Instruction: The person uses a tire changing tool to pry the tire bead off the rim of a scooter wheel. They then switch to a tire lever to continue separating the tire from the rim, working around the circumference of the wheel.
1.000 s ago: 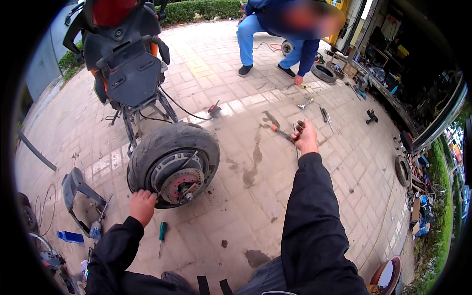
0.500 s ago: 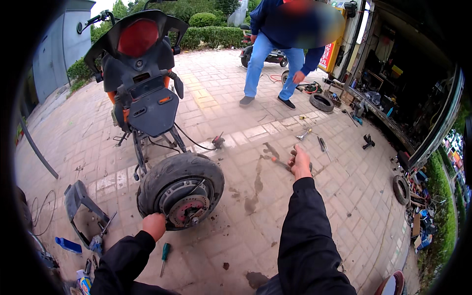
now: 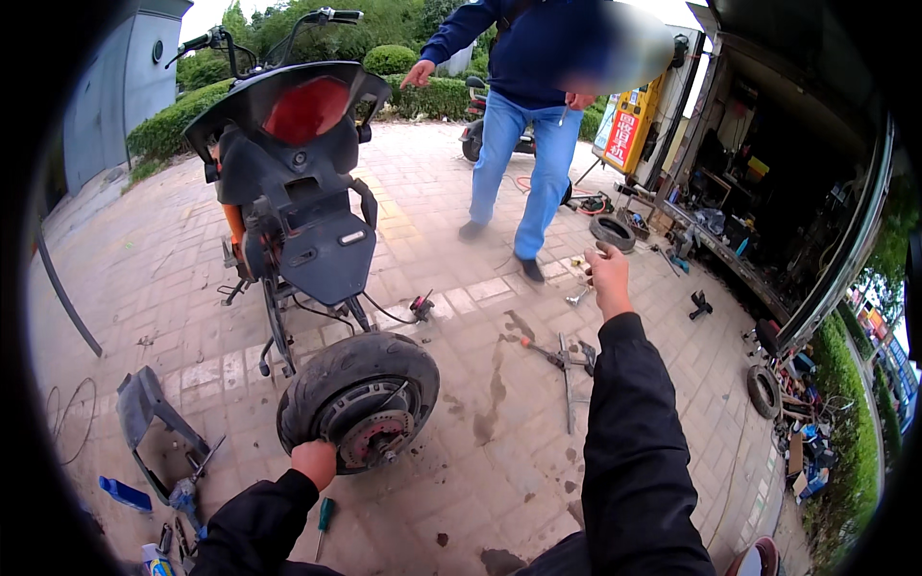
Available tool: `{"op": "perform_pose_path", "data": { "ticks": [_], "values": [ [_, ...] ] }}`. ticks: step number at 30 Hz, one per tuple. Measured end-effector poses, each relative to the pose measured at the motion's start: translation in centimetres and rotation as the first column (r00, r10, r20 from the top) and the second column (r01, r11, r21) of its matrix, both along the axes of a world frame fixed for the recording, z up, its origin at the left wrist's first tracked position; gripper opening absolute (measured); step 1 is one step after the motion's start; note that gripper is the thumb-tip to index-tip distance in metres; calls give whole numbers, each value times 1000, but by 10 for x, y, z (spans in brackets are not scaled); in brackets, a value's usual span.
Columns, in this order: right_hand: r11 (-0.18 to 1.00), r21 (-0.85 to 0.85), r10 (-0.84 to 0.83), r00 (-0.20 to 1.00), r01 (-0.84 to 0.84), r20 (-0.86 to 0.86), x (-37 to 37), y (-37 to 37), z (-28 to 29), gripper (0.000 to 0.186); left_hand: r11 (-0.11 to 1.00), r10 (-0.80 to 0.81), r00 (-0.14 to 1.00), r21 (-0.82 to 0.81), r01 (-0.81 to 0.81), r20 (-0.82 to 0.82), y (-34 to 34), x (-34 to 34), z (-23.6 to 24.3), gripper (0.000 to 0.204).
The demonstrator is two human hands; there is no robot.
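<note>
Low in the frame, left of centre, the left hand point(image 3: 315, 463) is closed on the lower edge of the scooter's rear wheel point(image 3: 358, 401), which stands on the paving point(image 3: 480, 480). The right hand point(image 3: 607, 278) is raised right of centre, well apart from the wheel; whether it holds anything cannot be told.

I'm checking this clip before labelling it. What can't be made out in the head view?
- Right hand: seen from behind, so whether it holds anything is hidden.
- Left hand: fingers curl under the rear wheel, grip unclear.
- Small parts on the paving: too small to identify.
</note>
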State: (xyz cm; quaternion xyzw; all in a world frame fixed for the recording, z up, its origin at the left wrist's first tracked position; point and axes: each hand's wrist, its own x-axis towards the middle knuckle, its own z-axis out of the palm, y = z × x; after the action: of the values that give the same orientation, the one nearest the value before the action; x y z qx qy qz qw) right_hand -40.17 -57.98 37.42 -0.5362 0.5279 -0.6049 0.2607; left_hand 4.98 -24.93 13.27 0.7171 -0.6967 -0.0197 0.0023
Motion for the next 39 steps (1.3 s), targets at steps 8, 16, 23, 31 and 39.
{"op": "perform_pose_path", "data": {
  "ticks": [8, 16, 23, 31, 39],
  "values": [
    [937, -343, -279, 735, 67, -618, 8, -33, 74, 57, 993, -55, 998, 102, 57, -22, -8, 0, 7, 18],
    [858, -497, -471, 192, -127, -861, 35, -27, 93, 52, 987, -26, 998, 154, 34, -49, -7, 3, 11, 21],
    [820, -544, -567, -126, -177, -814, 27, -12, 102, 20, 992, -2, 991, 127, 20, -134, -11, 4, 3, 14],
    [549, -167, -221, 51, -819, -974, 96, 94, 37, 26, 988, 15, 996, 154, -2, -87, -6, 7, 10, 14],
    [740, 500, 664, 366, -451, -652, 82, 190, -211, 25, 1000, 27, 989, 19, -24, -147, -9, 3, -9, 18]
  ]
}}
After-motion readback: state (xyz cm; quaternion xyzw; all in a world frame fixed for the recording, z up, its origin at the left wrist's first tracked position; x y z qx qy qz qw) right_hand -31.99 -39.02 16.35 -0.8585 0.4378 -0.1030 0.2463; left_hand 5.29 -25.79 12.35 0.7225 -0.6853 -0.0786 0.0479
